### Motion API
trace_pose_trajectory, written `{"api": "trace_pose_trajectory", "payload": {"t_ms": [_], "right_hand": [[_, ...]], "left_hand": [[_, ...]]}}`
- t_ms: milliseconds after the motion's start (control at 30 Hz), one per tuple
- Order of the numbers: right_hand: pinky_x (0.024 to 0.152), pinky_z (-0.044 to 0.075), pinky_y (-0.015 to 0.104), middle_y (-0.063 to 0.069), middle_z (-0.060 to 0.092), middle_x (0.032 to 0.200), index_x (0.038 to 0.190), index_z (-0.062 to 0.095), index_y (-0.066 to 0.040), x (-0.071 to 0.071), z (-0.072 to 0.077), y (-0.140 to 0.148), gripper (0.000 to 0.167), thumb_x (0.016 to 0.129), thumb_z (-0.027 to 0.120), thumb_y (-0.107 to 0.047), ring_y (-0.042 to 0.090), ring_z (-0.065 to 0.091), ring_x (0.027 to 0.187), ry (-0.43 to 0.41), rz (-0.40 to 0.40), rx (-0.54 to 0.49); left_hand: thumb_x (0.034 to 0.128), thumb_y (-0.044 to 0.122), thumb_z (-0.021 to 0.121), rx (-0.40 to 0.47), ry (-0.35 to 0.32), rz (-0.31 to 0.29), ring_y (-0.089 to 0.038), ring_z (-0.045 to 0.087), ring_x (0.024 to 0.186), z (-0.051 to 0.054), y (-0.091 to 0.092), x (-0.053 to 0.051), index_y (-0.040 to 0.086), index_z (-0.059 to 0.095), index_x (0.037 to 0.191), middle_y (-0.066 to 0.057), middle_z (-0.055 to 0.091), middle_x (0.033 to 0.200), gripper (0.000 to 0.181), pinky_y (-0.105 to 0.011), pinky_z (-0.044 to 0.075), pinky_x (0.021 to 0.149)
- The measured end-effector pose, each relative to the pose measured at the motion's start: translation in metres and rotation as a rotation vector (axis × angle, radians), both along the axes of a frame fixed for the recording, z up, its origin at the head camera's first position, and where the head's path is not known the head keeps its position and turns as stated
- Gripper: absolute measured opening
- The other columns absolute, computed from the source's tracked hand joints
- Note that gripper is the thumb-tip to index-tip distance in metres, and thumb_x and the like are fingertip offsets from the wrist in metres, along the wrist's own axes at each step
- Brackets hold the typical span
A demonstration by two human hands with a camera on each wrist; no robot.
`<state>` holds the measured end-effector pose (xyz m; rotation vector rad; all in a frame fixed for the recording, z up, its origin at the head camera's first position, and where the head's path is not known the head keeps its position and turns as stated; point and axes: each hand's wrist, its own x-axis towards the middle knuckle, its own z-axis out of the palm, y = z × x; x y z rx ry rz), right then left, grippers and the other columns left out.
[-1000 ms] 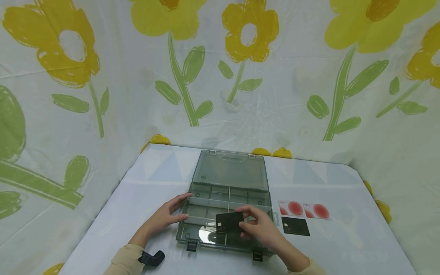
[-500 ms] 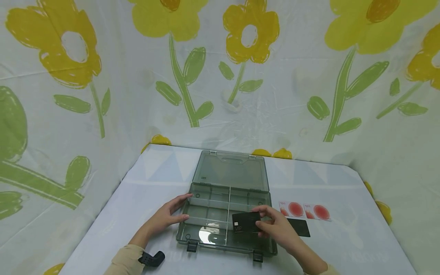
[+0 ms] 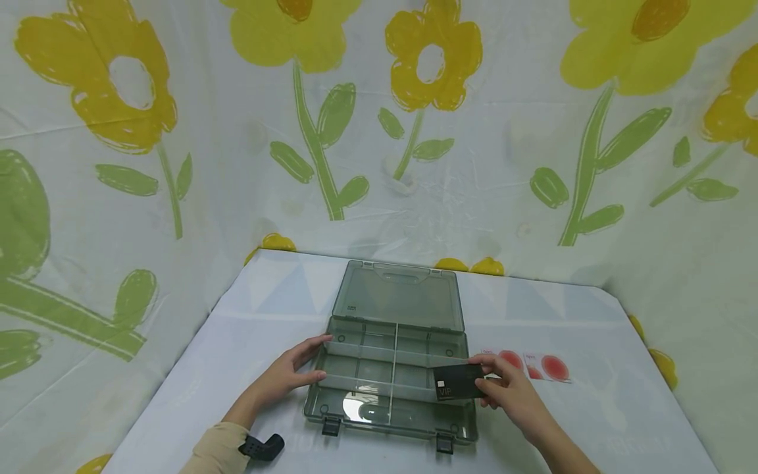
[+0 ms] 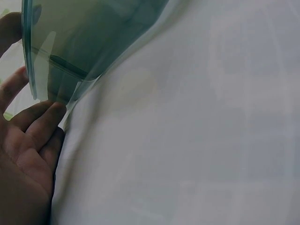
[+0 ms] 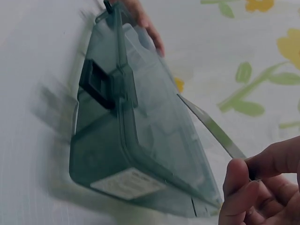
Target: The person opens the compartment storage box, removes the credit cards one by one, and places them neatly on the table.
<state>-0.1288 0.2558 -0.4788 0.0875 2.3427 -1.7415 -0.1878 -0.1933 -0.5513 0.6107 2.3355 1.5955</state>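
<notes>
My right hand (image 3: 510, 390) pinches a black card (image 3: 458, 383) printed with "VIP" and a chip, between thumb and fingers. The card is above the right side of a smoky green, clear plastic divider box (image 3: 435, 431), whose lid (image 3: 399, 296) lies back. In the right wrist view the card (image 5: 212, 125) appears nearly edge-on, beyond the near end of the box (image 5: 101, 154). My left hand (image 3: 290, 370) rests against the box's left side, fingers and thumb fairly straight. The left wrist view shows the fingers (image 4: 44, 122) touching the box wall (image 4: 89, 42).
Two cards with red round prints lie on the table to the right; the nearer one (image 3: 510, 359) is partly behind my right hand, the other (image 3: 555, 368) is in full view. A flower-printed cloth (image 3: 474, 164) surrounds the white table (image 3: 249, 329).
My right hand has carried the black card rightward, from over the box's middle to its right side. A second black card on the table is now hidden behind that hand. My left hand stays put.
</notes>
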Motion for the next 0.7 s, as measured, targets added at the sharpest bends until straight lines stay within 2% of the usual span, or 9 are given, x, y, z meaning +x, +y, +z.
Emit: {"api": "trace_pose_trajectory", "payload": {"t_ms": [167,367,500,600,700], "right_hand": [[0.063,0.060,0.031,0.017,0.057,0.108,0.134,0.059,0.001,0.002,-0.001,0.016,0.040,0.094,0.066,0.001,0.023,0.067,0.083,0.009,-0.068,0.008],[0.068,0.061,0.030,0.017,0.056,0.117,0.138,0.057,-0.002,0.003,-0.001,0.037,0.040,0.097,0.061,-0.001,0.026,0.063,0.095,-0.030,-0.134,0.093],[0.069,0.060,0.030,0.017,0.052,0.120,0.139,0.055,-0.002,0.003,0.000,0.055,0.040,0.099,0.059,-0.005,0.023,0.059,0.096,-0.046,-0.153,0.148],[0.068,0.058,0.030,0.016,0.052,0.118,0.140,0.054,0.000,0.003,0.000,0.068,0.041,0.100,0.058,-0.006,0.021,0.058,0.094,-0.063,-0.179,0.164],[0.067,0.057,0.031,0.014,0.054,0.116,0.140,0.053,0.000,0.003,-0.001,0.081,0.041,0.100,0.057,-0.007,0.019,0.057,0.094,-0.086,-0.202,0.178]], "left_hand": [[0.0948,0.023,0.075,0.006,0.015,-0.001,-0.036,0.030,0.150,-0.001,-0.001,0.000,0.025,0.041,0.156,-0.007,0.035,0.162,0.070,-0.022,0.030,0.119],[0.0947,0.024,0.075,0.006,0.016,0.002,-0.036,0.030,0.150,-0.001,-0.001,0.001,0.026,0.041,0.156,-0.006,0.035,0.163,0.070,-0.021,0.030,0.119],[0.0947,0.023,0.075,0.005,0.034,-0.002,-0.038,0.030,0.150,-0.002,-0.001,0.000,0.022,0.041,0.156,-0.009,0.036,0.162,0.070,-0.028,0.030,0.121],[0.0950,0.020,0.074,0.005,0.052,-0.006,-0.040,0.030,0.149,-0.004,-0.001,-0.001,0.018,0.041,0.156,-0.012,0.036,0.161,0.069,-0.037,0.030,0.122],[0.0954,0.019,0.073,0.010,0.062,-0.013,-0.042,0.029,0.149,-0.004,-0.001,-0.002,0.017,0.041,0.156,-0.014,0.036,0.161,0.069,-0.039,0.030,0.121]]}}
